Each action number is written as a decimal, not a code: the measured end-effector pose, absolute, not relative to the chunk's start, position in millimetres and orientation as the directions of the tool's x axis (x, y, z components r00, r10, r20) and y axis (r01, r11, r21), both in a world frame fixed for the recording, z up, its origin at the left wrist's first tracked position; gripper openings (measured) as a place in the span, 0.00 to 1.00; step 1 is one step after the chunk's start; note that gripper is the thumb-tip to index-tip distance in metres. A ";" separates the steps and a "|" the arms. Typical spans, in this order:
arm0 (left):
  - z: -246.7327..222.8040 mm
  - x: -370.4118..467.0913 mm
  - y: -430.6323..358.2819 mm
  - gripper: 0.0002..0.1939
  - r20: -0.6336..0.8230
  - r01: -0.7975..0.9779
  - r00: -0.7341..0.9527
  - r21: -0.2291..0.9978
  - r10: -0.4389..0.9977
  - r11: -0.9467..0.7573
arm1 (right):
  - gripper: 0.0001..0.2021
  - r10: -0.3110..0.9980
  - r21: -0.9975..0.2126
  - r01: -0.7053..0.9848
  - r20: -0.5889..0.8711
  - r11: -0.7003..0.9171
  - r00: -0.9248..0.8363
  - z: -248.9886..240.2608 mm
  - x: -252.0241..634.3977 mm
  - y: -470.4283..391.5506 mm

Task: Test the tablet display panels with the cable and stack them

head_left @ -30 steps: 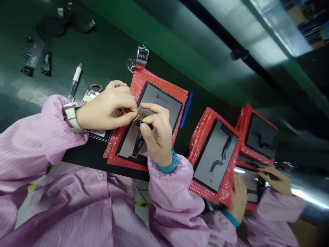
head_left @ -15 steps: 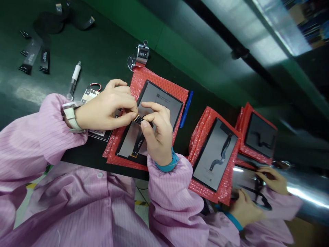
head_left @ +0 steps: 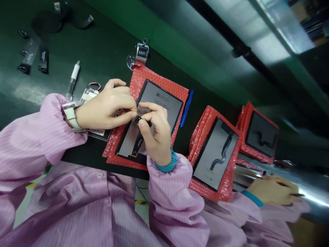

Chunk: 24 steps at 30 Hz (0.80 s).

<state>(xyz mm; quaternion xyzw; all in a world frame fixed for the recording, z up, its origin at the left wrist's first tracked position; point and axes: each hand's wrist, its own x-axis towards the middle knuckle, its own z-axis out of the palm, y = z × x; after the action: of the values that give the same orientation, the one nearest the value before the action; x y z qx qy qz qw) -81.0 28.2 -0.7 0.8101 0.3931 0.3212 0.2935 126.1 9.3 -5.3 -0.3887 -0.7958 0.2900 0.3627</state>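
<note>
Left hand (head_left: 108,106): fingertips pinched together at flex cable's (head_left: 137,118) tip. Right hand (head_left: 158,137) pinches just behind, above display panel (head_left: 172,103). Best kept square, uncreased.

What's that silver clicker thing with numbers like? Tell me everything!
The clicker is small, silvery and shiny, like metal. Its dark number window shows 0007, and a little round bit sticks up on top. A shiny round part is at one side. It sits on the dark green table, at the red wrap's corner; I can't tell if they touch. Neither the left hand nor the right hand touches it.
</note>
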 end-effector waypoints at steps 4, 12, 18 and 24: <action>-3.0 -80.9 29.0 0.18 0.309 0.444 0.481 0.721 0.820 -0.532 | 0.08 0.832 -0.745 0.414 0.340 0.523 -0.439 -4.9 126.6 9.4; 0.9 -83.4 30.6 0.20 0.289 0.431 0.499 0.735 0.817 -0.523 | 0.07 0.821 -0.742 0.400 0.350 0.537 -0.451 -4.0 127.6 10.1; 1.9 -83.7 30.4 0.17 0.288 0.450 0.475 0.733 0.831 -0.511 | 0.07 0.816 -0.726 0.422 0.340 0.543 -0.467 -2.7 129.1 10.8; -4.8 -80.3 26.9 0.16 0.326 0.500 0.450 0.680 0.831 -0.537 | 0.07 0.805 -0.725 0.409 0.343 0.555 -0.485 -2.7 126.2 8.7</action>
<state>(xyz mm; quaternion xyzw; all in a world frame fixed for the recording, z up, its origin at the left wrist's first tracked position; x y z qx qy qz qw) -80.3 26.9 -4.8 0.8130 0.4094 0.3279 0.2529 126.2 8.7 -2.7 -0.3737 -0.8119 0.2881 0.3437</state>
